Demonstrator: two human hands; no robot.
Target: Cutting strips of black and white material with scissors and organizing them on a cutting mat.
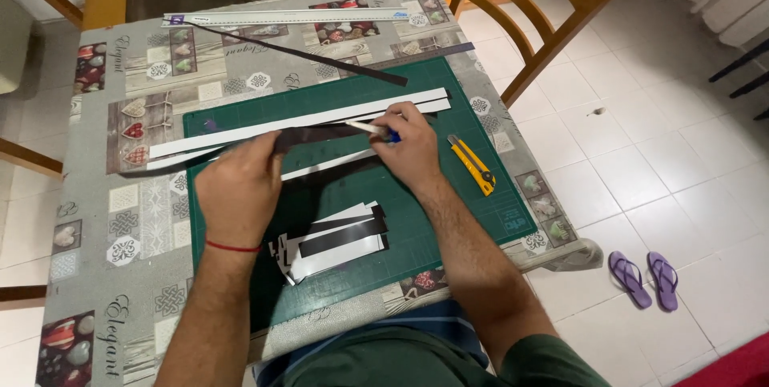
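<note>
Dark paper strip point(316, 135) lies across the green cutting mat point(473, 195), pinned flat under the left hand point(239, 188), palm down with fingers spread. Right hand point(408, 147) grips a white glue stick point(370, 127) with a blue end, its tip touching the strip. Long white strips point(304, 121) lie just behind it. Nearer the person sits a pile of short black-and-white pieces point(336, 241). A yellow utility knife point(472, 164) rests right of the hands. A metal ruler point(288, 16) lies at the worktop's far edge, over a heart-patterned tablecloth point(136, 219).
</note>
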